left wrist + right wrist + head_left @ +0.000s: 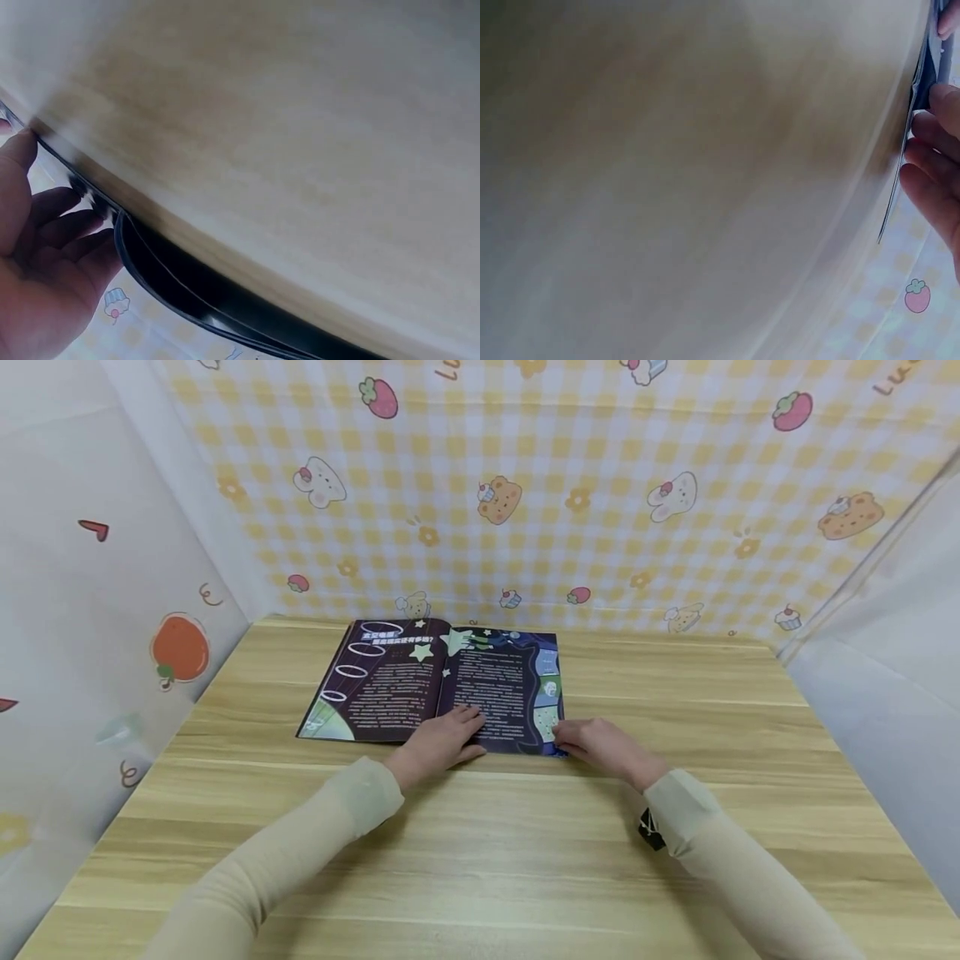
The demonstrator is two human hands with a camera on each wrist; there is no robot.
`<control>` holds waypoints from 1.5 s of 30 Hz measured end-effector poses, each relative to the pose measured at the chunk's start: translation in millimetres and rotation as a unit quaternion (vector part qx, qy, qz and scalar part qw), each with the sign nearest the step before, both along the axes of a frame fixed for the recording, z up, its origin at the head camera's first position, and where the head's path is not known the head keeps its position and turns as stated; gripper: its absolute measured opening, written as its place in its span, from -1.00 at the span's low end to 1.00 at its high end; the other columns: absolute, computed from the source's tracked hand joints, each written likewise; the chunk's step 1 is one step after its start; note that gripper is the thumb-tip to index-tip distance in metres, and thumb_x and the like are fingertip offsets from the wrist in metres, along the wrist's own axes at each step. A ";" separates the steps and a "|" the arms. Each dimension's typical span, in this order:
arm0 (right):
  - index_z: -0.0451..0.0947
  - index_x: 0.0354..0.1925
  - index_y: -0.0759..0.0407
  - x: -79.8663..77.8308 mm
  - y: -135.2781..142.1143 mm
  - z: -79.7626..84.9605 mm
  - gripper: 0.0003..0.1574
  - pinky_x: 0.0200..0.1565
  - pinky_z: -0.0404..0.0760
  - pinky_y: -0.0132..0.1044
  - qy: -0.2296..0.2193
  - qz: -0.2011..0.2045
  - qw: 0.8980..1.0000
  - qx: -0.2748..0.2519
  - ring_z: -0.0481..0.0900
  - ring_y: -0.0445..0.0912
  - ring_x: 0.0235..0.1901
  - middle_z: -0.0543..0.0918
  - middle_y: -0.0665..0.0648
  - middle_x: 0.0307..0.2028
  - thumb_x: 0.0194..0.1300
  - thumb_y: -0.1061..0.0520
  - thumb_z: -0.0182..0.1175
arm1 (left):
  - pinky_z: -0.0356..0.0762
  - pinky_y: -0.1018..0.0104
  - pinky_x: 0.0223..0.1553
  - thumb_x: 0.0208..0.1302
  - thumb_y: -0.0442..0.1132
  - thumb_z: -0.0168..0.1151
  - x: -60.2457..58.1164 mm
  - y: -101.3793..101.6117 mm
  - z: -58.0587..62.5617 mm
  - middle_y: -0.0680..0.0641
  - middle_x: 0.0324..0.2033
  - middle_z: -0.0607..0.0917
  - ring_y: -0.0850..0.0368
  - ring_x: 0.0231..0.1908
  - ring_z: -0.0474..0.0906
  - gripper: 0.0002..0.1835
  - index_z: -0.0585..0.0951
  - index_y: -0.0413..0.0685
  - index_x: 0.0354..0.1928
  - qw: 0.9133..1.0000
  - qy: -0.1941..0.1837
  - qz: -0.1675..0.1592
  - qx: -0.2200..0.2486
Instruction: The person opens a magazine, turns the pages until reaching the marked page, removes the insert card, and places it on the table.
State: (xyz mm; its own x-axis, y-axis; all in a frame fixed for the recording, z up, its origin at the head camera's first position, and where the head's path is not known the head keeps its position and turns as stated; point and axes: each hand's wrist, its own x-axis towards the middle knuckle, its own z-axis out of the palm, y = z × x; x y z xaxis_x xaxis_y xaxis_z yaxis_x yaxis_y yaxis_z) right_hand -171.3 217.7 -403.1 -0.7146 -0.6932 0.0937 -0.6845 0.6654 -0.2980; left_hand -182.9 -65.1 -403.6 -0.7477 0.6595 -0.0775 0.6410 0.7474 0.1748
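Observation:
An open magazine [393, 681] with dark purple pages, white print and pale stars lies near the back of the table. My left hand [442, 739] rests on the lower part of its right page, close to the fold, fingers extended. In the left wrist view that hand [52, 277] lies against the pages, which bow up beside the fold [172, 289]. At the lower right corner, my right hand [603, 745] pinches the page edge between thumb and fingers. The right wrist view shows the fingers [934, 195] of that hand by the thin page edge [895, 191].
The wood-grain table [480, 860] spreads in front of and beside the magazine. Behind it hangs a yellow checked cloth [577, 543] with cartoon prints. White printed sheets [90, 610] stand at the sides. A small black object [651, 831] shows under the right cuff.

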 end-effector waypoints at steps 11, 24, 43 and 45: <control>0.60 -0.32 0.14 2.9 0.0 2.6 -0.91 -0.24 0.65 -0.26 0.013 -0.067 0.996 -0.054 0.64 -0.16 -0.36 0.70 0.02 -0.36 0.23 0.30 0.19 | 0.26 0.03 0.29 0.35 0.16 -0.01 1.6 16.5 0.5 -0.26 0.34 0.29 -0.19 0.35 0.18 -0.31 0.35 -0.21 0.31 0.999 -0.013 0.028 0.006; 0.61 -0.25 0.22 5.0 -6.8 7.6 -0.89 -0.26 0.67 -0.22 0.111 -0.071 0.987 -0.087 0.71 -0.03 -0.33 0.73 0.13 -0.33 0.22 0.33 0.21 | 0.55 0.15 0.03 0.40 -0.05 0.02 0.1 50.0 0.3 -0.10 0.13 0.57 -0.02 0.12 0.52 -0.58 0.52 -0.09 0.17 0.997 0.069 0.005 0.023; 0.45 0.10 0.40 4.5 -7.3 3.7 -0.43 0.15 0.45 0.03 0.020 -0.066 0.997 -0.041 0.49 0.23 0.11 0.52 0.39 0.11 0.19 0.13 0.28 | 0.06 -0.08 0.36 0.20 -0.57 0.08 -14.1 43.4 -6.5 -0.19 0.46 -0.05 -0.21 0.44 -0.15 -0.15 0.04 0.14 0.46 0.969 0.247 0.028 0.000; 0.41 0.15 0.42 5.5 -7.3 1.4 -0.38 0.18 0.40 0.06 0.000 -0.047 0.999 -0.014 0.42 0.27 0.17 0.44 0.42 0.17 0.21 0.10 0.26 | -0.05 -0.09 0.40 0.22 -0.51 0.11 -14.3 43.0 -7.0 -0.12 0.47 -0.05 -0.18 0.45 -0.20 -0.20 0.15 0.25 0.43 0.962 0.268 0.001 -0.046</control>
State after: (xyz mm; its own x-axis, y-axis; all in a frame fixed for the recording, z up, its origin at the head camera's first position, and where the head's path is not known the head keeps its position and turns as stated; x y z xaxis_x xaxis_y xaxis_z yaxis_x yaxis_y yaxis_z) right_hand -165.8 210.3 -401.8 -0.7768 -0.6198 0.1117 -0.6188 0.7183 -0.3179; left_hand -197.2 -22.1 -410.6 -0.6973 0.6669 0.2625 0.6193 0.7450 -0.2478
